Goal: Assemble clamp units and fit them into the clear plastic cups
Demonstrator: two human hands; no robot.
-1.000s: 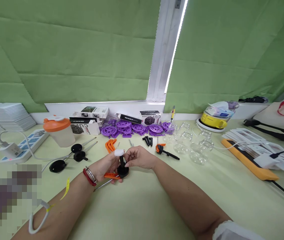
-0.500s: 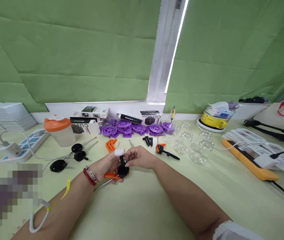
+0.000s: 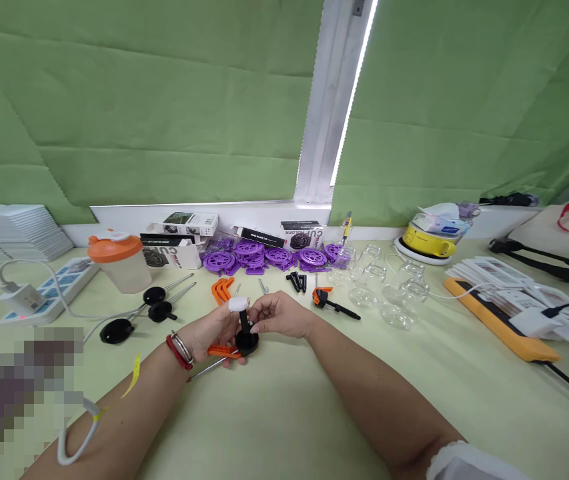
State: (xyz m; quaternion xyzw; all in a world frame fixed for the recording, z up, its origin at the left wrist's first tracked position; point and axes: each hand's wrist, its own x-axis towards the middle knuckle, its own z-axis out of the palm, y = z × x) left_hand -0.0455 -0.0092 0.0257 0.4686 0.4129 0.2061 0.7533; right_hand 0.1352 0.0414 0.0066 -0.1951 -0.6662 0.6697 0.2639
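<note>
My left hand point(image 3: 210, 332) holds a small black clamp part point(image 3: 245, 337) with a round black foot, an orange bracket point(image 3: 223, 351) and a thin metal rod point(image 3: 207, 365) sticking out below. A white bandage point(image 3: 238, 305) covers the left thumb tip. My right hand point(image 3: 280, 314) pinches the upper end of the same black part from the right. Both hands hover just above the pale green table point(image 3: 284, 413), at its middle.
Beyond the hands lie orange brackets point(image 3: 221, 289), black round-foot rods point(image 3: 160, 302), purple wheels point(image 3: 264, 257), black pegs point(image 3: 297, 281), an assembled clamp point(image 3: 331, 303) and clear glass jars point(image 3: 389, 290). An orange-lidded cup point(image 3: 117, 262) and a power strip point(image 3: 44, 290) sit left; papers on an orange board point(image 3: 504, 320) sit right.
</note>
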